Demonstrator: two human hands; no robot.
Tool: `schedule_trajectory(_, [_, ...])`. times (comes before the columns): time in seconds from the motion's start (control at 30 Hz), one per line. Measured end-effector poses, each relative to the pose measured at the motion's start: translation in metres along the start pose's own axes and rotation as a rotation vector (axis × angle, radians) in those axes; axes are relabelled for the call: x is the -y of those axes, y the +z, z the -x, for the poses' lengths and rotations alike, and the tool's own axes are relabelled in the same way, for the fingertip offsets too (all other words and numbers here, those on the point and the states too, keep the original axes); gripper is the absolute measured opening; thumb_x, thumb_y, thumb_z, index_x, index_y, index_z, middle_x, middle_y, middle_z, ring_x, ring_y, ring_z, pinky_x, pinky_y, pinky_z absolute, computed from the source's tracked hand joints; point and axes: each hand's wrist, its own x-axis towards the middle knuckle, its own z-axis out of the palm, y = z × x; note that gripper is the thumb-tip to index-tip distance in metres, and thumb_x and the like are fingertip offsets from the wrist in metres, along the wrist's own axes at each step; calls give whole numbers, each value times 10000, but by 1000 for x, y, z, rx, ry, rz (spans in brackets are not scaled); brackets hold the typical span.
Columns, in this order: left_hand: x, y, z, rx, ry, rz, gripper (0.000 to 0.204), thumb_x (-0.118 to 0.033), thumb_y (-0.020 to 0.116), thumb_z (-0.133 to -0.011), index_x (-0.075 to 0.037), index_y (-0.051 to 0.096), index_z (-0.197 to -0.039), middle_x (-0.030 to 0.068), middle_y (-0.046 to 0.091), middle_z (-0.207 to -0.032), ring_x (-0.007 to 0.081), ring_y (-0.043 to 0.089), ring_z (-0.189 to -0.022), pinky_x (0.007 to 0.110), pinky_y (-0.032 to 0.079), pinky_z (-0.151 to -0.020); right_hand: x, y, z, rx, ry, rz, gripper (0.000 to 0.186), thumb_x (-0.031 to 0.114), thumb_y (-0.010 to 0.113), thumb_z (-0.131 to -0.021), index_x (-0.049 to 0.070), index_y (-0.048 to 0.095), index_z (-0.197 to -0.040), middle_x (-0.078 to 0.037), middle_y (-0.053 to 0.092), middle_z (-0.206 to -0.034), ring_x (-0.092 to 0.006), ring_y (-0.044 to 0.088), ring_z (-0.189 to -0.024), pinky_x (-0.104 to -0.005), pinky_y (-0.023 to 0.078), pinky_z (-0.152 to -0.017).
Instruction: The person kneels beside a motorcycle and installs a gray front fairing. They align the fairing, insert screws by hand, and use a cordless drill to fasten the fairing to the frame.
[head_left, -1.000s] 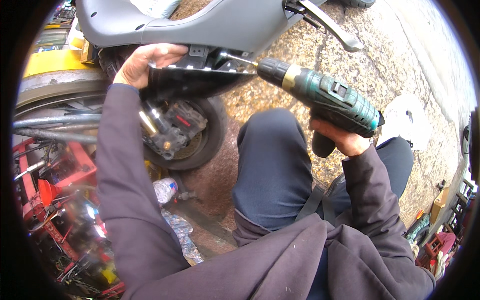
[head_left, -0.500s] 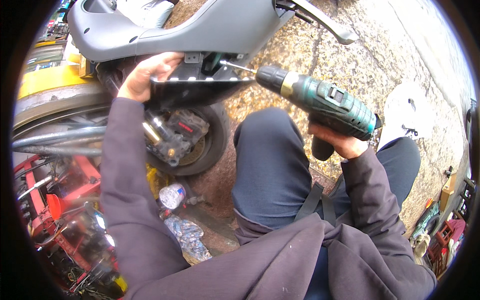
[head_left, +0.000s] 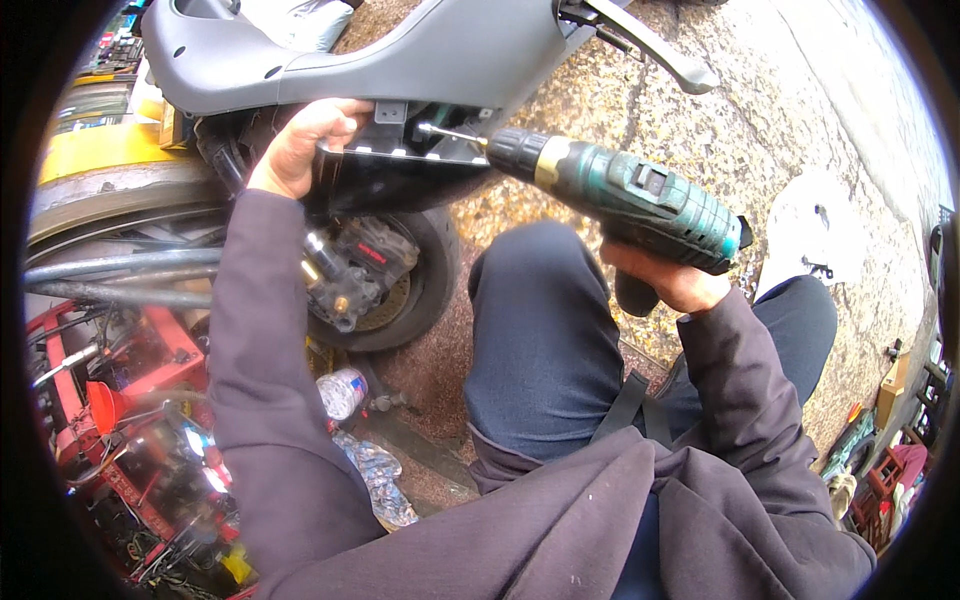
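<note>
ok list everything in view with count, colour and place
drill: 1, green and black, in right hand
bit: 1, silver, drill's tip
body shell: 1, grey, top
panel: 1, black, below body shell
lever: 1, grey, upper right
wheel: 1, black, below panel
tubes: 2, grey, left
funnel: 1, red, left
jar: 1, whitish, below wheel
crumpled plastic: 1 heap, clear, below jar
flat piece: 1, white, right
clutter: uncountable, mixed, edges
trouser legs: 2, navy, centre, right
sleeves: 2, dark, forearms
left hand: 1, bare, on panel
right hand: 1, bare, on drill
</note>
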Motion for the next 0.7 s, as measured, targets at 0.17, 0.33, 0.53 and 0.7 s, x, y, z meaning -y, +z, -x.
schedule_trajectory(0.17, [6,-5,-4,40,-18,127,661,-203,672,-796,166,507,-1319,126,648,-1058,66,496,-723,342,579,-841,-4,5,-15,-43,-5,30,402,184,750,-886,66,650,-1257,-83,698,-1168,-187,640,-1043,-345,508,-937])
schedule_trajectory(0.33, [10,-5,-4,32,19,108,652,-199,674,-804,161,509,-1321,126,649,-1041,107,592,-834,357,585,-859,-2,12,-39,-73,-163,196,354,206,764,-852,62,699,-1169,-111,713,-1085,-239,674,-964,-359,534,-859])
schedule_trajectory(0.53, [10,-8,-5,30,31,-11,654,-237,663,-810,163,523,-1308,173,649,-1135,175,622,-1012,329,548,-908,13,18,-57,-83,-239,142,356,174,781,-829,58,702,-1155,-103,722,-1069,-219,684,-949,-365,540,-867])
schedule_trajectory(0.7, [11,1,-3,-43,111,-34,656,-249,653,-805,165,539,-1302,77,650,-948,94,556,-814,241,477,-859,42,15,-71,-69,-400,487,433,150,774,-788,74,666,-1201,-155,695,-1082,-338,677,-969,-405,546,-861])
